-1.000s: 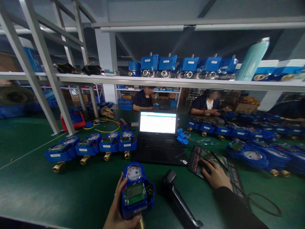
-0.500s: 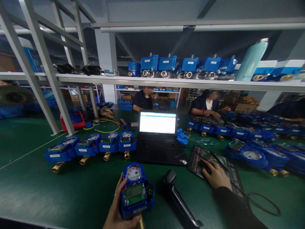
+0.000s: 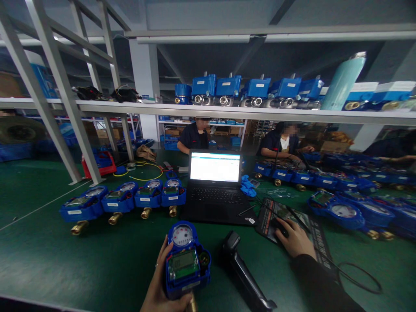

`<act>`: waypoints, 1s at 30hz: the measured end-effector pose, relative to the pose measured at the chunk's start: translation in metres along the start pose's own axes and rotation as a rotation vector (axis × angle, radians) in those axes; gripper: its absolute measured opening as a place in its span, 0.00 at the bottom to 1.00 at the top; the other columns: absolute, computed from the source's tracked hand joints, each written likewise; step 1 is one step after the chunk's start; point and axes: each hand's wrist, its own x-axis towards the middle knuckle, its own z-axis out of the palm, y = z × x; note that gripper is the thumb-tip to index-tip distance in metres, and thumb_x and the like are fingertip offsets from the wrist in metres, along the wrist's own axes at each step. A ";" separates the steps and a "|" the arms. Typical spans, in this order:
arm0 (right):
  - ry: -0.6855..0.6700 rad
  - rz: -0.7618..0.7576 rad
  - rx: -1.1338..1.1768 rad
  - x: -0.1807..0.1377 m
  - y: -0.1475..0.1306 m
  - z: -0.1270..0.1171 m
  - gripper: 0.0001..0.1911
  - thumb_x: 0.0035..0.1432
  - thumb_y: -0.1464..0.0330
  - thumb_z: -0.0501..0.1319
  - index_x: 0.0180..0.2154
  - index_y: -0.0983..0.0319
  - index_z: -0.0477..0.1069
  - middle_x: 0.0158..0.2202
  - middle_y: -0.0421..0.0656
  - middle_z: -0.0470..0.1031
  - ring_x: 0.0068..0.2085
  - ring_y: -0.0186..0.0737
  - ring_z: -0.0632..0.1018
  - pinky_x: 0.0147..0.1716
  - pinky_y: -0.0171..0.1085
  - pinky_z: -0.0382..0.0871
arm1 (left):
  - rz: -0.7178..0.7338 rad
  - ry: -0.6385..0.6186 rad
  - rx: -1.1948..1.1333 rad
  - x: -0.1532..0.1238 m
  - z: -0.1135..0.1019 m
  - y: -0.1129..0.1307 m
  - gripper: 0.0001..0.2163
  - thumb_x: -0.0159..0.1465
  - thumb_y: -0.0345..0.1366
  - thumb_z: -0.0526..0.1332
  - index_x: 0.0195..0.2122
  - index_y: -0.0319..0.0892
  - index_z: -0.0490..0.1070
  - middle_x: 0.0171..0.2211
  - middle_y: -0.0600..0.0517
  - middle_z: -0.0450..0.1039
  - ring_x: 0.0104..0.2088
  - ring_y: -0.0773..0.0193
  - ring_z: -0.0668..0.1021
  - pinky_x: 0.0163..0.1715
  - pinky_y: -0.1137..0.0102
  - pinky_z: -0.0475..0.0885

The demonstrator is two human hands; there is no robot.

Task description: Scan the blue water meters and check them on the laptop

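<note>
My left hand grips a blue water meter near the table's front edge, dial and green display facing up. To its right lies a black handheld scanner on the green table. My right hand, in a dark sleeve, rests curled over a black computer mouse on a printed mouse pad. An open black laptop with a lit white screen stands just beyond both hands.
Several blue meters lie in a row at the left, more meters at the right. A shelf above holds blue valve units and a teal bottle. Two people sit across the table. A cable loop lies at the right.
</note>
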 end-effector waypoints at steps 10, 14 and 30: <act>0.000 -0.020 0.010 -0.001 0.004 0.006 0.25 0.57 0.56 0.50 0.51 0.55 0.73 0.53 0.46 0.71 0.50 0.50 0.73 0.52 0.47 0.69 | 0.020 0.001 -0.019 0.001 0.000 -0.001 0.43 0.44 0.42 0.74 0.61 0.53 0.58 0.67 0.45 0.42 0.62 0.36 0.60 0.54 0.50 0.67; 0.022 0.000 0.060 0.001 -0.003 -0.007 0.26 0.56 0.55 0.51 0.53 0.54 0.71 0.54 0.46 0.70 0.53 0.53 0.71 0.51 0.50 0.68 | 0.031 -0.028 -0.015 0.002 -0.002 0.000 0.43 0.46 0.41 0.74 0.62 0.54 0.56 0.67 0.46 0.41 0.62 0.37 0.59 0.54 0.52 0.67; -0.437 0.027 0.688 -0.125 -0.177 -0.102 0.29 0.45 0.62 0.59 0.52 0.62 0.69 0.46 0.48 0.76 0.47 0.49 0.77 0.47 0.43 0.70 | 0.091 -0.165 0.017 0.008 -0.007 0.011 0.42 0.48 0.36 0.74 0.62 0.53 0.54 0.69 0.46 0.32 0.65 0.40 0.52 0.56 0.53 0.66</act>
